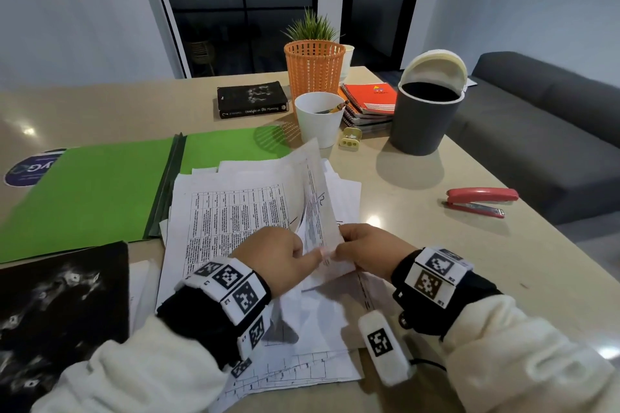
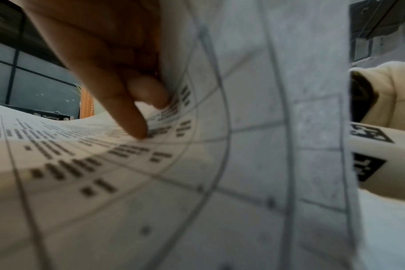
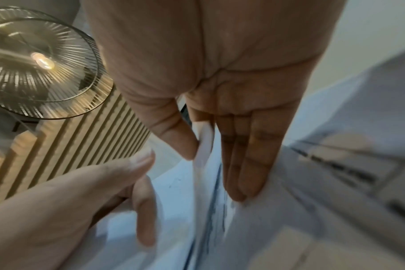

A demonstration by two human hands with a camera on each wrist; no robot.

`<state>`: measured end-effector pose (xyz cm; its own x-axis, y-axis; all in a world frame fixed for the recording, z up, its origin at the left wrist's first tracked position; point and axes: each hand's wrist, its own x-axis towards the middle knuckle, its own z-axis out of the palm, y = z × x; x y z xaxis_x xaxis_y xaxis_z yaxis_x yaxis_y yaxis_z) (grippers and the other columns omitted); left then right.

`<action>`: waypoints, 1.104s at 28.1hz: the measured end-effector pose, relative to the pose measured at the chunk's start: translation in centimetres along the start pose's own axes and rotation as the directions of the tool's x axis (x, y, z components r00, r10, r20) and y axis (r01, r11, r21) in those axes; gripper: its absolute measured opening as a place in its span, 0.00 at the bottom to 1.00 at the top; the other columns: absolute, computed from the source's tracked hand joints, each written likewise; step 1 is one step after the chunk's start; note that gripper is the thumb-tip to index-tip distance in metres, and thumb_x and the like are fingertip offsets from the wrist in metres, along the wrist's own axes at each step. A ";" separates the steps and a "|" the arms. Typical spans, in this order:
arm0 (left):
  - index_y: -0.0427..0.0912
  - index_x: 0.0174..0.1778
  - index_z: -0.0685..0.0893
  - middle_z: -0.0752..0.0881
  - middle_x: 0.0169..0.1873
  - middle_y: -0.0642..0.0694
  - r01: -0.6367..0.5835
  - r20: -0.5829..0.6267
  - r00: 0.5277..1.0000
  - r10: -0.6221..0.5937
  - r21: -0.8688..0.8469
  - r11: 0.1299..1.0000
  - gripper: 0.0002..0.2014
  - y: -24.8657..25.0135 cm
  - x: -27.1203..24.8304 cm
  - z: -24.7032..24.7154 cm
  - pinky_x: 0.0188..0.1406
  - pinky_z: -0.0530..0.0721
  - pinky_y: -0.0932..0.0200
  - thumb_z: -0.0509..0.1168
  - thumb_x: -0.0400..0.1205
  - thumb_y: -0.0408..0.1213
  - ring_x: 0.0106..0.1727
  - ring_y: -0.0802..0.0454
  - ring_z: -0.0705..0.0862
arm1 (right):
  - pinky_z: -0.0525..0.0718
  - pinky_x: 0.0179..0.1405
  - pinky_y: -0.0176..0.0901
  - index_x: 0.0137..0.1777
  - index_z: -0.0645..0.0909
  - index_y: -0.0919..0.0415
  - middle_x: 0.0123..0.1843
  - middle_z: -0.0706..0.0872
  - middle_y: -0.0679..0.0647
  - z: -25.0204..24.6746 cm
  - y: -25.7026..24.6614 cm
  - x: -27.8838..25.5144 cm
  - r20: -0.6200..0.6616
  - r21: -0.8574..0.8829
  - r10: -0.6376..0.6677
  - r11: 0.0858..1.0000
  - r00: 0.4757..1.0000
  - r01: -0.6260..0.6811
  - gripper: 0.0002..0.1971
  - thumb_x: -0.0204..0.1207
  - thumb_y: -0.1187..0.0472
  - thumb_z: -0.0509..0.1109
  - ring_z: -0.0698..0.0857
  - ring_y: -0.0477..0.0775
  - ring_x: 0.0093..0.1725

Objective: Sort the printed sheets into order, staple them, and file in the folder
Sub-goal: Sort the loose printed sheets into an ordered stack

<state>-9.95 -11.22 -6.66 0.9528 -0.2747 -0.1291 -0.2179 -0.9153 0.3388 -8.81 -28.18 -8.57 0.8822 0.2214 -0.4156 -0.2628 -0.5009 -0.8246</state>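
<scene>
A loose pile of printed sheets (image 1: 235, 214) lies on the table in front of me, partly over the right flap of an open green folder (image 1: 100, 184). A few sheets (image 1: 317, 198) are lifted upright out of the pile, one marked with a handwritten 12. My right hand (image 1: 342, 248) pinches their near edge between thumb and straight fingers (image 3: 243, 164). My left hand (image 1: 302, 255) holds the same edge, its fingers (image 2: 136, 113) between the raised sheets and the flat page (image 2: 81, 164). A red stapler (image 1: 479, 201) lies apart at the right.
Behind the pile stand a white cup with pencils (image 1: 318, 121), an orange basket (image 1: 313, 67), a dark lidded bin (image 1: 424, 114), stacked notebooks (image 1: 372, 100), a black book (image 1: 251, 99) and a yellow sharpener (image 1: 350, 137). A black patterned item (image 1: 60, 295) lies near left. A sofa (image 1: 553, 131) borders the table's right edge.
</scene>
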 end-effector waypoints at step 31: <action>0.42 0.20 0.67 0.69 0.17 0.47 0.041 -0.124 0.991 -0.050 -0.072 0.997 0.24 0.3 0.2 -1.2 0.24 0.65 0.58 0.63 0.77 0.52 0.23 0.51 0.70 | 0.76 0.40 0.35 0.44 0.79 0.43 0.40 0.83 0.45 1.6 -2.2 -2.8 0.225 -0.296 -0.114 0.938 0.968 0.179 0.04 0.74 0.54 0.71 0.80 0.43 0.38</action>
<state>-9.53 -11.24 -5.44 0.9813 -0.1900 -0.0289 -0.1630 -0.9023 0.3991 -11.34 -26.31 -6.18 0.7957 0.4596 -0.3945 0.0273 -0.6779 -0.7347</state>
